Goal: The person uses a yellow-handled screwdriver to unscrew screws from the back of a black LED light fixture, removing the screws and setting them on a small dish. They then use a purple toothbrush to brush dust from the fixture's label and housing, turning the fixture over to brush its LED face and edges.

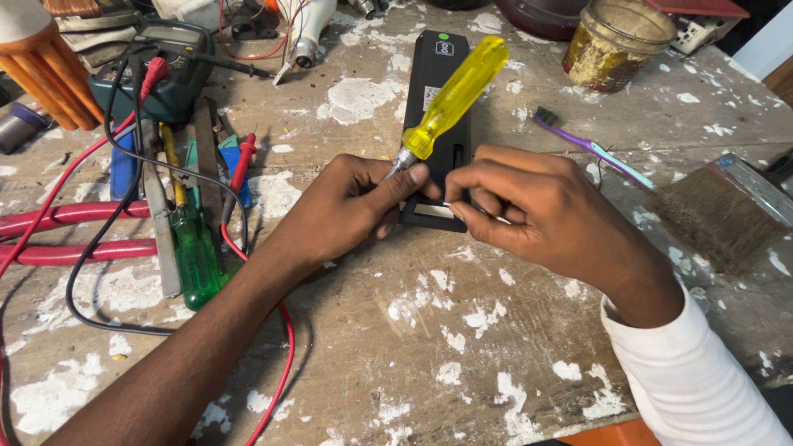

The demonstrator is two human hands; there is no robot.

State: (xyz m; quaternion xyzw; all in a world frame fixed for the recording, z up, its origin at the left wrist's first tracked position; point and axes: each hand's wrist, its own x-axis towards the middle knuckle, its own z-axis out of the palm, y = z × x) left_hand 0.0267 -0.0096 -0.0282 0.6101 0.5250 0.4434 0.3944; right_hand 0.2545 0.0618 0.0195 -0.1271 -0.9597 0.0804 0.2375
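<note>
Screwdriver [453, 97]: yellow-handled, tilted, its tip at the near end of a black device [440, 91] lying flat on the worktop [413, 347].
Left hand [343, 211]: its grip was closed around the screwdriver's metal shaft, thumb alongside.
Right hand [537, 206]: fingers pinched shut on a small pale part, too small to identify, just beside the device's near end.
Surroundings: green screwdriver [194, 248] and multimeter [165, 70] to the left; purple toothbrush [591, 149] and paintbrush [723, 211] to the right.
</note>
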